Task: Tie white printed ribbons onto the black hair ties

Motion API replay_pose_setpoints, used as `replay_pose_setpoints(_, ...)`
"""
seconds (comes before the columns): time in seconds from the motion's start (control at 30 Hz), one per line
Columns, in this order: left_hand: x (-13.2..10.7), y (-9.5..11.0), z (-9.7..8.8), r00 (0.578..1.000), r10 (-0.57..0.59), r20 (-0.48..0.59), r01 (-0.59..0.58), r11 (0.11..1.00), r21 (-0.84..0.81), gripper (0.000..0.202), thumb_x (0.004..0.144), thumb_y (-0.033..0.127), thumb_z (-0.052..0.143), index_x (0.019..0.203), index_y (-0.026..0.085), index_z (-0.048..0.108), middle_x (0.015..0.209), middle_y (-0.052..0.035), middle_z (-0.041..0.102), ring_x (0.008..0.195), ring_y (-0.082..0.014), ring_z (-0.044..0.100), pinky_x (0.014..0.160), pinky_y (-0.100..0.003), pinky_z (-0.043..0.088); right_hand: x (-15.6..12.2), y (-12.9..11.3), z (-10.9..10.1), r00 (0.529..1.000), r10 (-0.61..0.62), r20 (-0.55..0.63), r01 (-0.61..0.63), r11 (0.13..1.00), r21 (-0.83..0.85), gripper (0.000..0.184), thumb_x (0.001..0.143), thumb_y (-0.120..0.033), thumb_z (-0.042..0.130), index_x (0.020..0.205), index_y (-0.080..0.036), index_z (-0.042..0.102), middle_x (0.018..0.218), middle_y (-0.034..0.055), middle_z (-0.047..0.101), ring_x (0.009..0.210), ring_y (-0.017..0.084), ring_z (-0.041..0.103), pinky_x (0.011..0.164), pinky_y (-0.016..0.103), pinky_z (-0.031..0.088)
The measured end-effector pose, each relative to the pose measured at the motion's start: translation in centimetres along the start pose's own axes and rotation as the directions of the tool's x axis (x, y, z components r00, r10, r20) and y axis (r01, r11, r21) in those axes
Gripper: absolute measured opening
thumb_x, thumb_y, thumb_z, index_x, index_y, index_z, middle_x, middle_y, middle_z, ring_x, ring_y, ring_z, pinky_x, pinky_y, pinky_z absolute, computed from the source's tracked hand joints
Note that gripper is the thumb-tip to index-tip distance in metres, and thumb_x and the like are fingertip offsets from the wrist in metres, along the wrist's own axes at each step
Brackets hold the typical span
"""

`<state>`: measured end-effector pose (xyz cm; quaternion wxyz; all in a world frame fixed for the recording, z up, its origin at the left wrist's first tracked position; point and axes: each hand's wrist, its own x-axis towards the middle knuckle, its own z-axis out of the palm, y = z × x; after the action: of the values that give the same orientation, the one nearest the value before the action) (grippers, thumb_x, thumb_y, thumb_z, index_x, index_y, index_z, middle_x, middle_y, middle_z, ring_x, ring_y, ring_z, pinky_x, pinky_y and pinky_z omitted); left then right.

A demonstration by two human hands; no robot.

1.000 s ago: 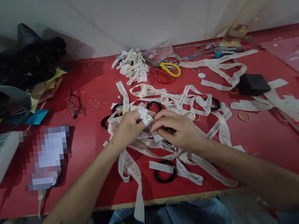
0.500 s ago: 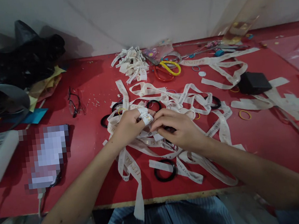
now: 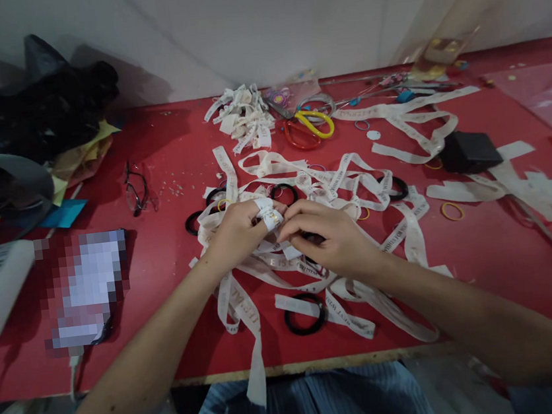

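Note:
My left hand (image 3: 236, 233) is closed, with white printed ribbon (image 3: 268, 216) wound round its fingers. My right hand (image 3: 329, 233) meets it fingertip to fingertip and pinches the same ribbon; a dark ring shows partly under its fingers. Both hands hover over a tangle of long white ribbon strips (image 3: 348, 185) on the red table (image 3: 172, 258). Several black hair rings lie among the strips, one (image 3: 305, 314) just below my hands. A loose ribbon end (image 3: 255, 369) hangs over the front edge.
Scissors with red and yellow handles (image 3: 308, 129) lie at the back beside a heap of cut ribbon pieces (image 3: 244, 117). Glasses (image 3: 135, 187) and a phone (image 3: 83, 289) lie left, dark cloth (image 3: 31, 115) behind them. A black box (image 3: 469, 152) and yellow rubber bands (image 3: 451, 211) sit right.
Almost nothing has moved; both hands stay together on the ribbon, with only slight finger shifts. The view has drifted a little.

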<state>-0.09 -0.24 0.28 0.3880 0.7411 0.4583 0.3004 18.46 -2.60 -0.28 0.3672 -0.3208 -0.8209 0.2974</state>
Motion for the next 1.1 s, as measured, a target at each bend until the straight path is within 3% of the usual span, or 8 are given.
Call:
replay_pose_setpoints(0.4,0.06,0.24,-0.03,1.000,-0.003,0.020,0.003,1.000,0.022,0.022,0.080,0.017,0.048,0.073,0.016,0.069,0.067,0.0009,0.062,0.066,-0.0109,0.053,0.063,-0.022,0.043,0.03,-0.13,-0.04,1.000,0.026,0.010,-0.026,1.000,0.003,0.023,0.085,-0.004,0.052,0.087,-0.022,0.067,0.091,0.0024,0.060,0.082,0.013,0.061,0.074,0.027,0.050)
replay_pose_setpoints(1.1,0.08,0.00,0.06,1.000,0.008,0.030,-0.008,1.000,-0.003,0.022,0.082,0.019,0.048,0.068,0.016,0.065,0.062,0.0026,0.057,0.063,-0.0096,0.052,0.062,-0.021,0.042,-0.01,-0.11,-0.02,1.000,0.020,0.004,-0.020,1.000,-0.006,0.024,0.084,-0.003,0.053,0.086,-0.022,0.067,0.090,0.0021,0.060,0.080,0.012,0.060,0.073,0.026,0.050)
